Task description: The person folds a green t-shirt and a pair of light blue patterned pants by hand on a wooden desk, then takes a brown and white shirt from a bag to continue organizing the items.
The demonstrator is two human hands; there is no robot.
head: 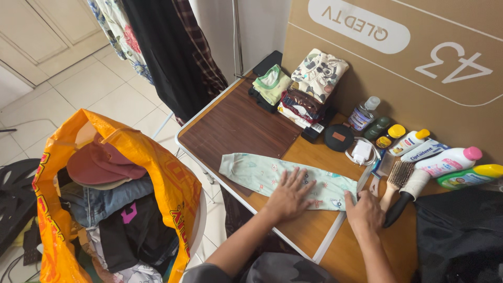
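A pale green patterned garment (251,169) lies folded into a long strip on the wooden table (236,123). My left hand (288,195) presses flat on its middle, fingers spread. My right hand (363,210) rests on the strip's right end, fingers curled over the cloth edge. Behind the strip stand stacks of folded small clothes (304,86).
An orange bag (157,167) full of clothes sits on a white chair to the left. Bottles, a hairbrush (396,178), a white charger (361,152) and a round black case (339,137) line the table's right side. A large cardboard box (419,57) stands behind. Dark cloth (461,230) lies at right.
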